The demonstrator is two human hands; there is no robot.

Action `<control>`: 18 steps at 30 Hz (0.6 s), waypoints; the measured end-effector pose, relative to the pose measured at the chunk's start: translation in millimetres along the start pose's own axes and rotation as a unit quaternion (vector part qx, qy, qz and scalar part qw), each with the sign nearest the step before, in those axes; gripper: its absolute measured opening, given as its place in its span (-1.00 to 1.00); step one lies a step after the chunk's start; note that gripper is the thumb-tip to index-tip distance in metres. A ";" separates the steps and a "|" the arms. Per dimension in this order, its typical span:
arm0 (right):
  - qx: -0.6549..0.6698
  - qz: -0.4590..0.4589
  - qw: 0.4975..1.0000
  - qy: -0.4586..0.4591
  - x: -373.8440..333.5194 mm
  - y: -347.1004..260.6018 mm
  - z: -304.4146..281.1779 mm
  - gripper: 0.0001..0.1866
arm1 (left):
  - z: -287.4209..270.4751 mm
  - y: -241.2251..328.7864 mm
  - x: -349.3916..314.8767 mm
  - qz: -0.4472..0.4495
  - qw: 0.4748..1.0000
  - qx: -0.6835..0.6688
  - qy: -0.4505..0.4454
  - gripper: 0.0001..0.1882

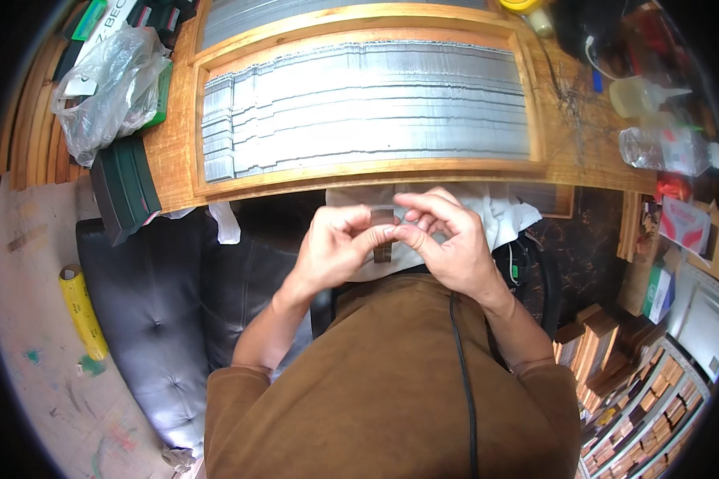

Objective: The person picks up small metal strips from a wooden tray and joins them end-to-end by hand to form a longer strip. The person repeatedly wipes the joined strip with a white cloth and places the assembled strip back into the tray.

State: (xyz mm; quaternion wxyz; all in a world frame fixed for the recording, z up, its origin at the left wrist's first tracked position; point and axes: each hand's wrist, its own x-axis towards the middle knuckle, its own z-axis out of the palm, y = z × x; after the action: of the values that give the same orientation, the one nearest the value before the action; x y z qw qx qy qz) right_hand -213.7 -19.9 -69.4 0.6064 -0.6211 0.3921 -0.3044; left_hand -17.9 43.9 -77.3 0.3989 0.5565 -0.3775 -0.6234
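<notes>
Wooden table [170, 152] ahead, lettered box [685, 227] at right: both hands [331, 241] [460, 243] hold a small brown strip [383, 216].

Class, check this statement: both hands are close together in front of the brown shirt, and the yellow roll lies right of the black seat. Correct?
Not quite: in the head view, the yellow roll lies left of the black seat. The left hand and right hand are close together, as stated.

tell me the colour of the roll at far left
The roll is yellow, seen best in the head view.
</notes>
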 end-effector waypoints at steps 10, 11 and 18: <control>-0.005 -0.125 0.990 -0.064 15.0 -6.0 17.8 -0.84 | -4.8 -11.5 -22.5 0.174 0.974 0.133 0.056 -0.82; 0.000 -0.121 0.990 -0.069 15.5 -6.1 17.6 -0.84 | -6.3 -12.7 -22.3 0.167 0.976 0.134 0.047 -0.82; 0.026 -0.100 0.991 -0.081 19.1 -2.2 14.9 -0.85 | -4.9 -13.0 -17.9 0.168 0.978 0.115 0.045 -0.82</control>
State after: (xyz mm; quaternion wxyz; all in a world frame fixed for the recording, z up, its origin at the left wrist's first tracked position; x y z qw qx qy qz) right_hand -191.1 -28.7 -70.3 0.6185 -0.6637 0.2698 -0.3227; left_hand -12.9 65.4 -82.6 0.4481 0.5546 -0.5163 -0.4743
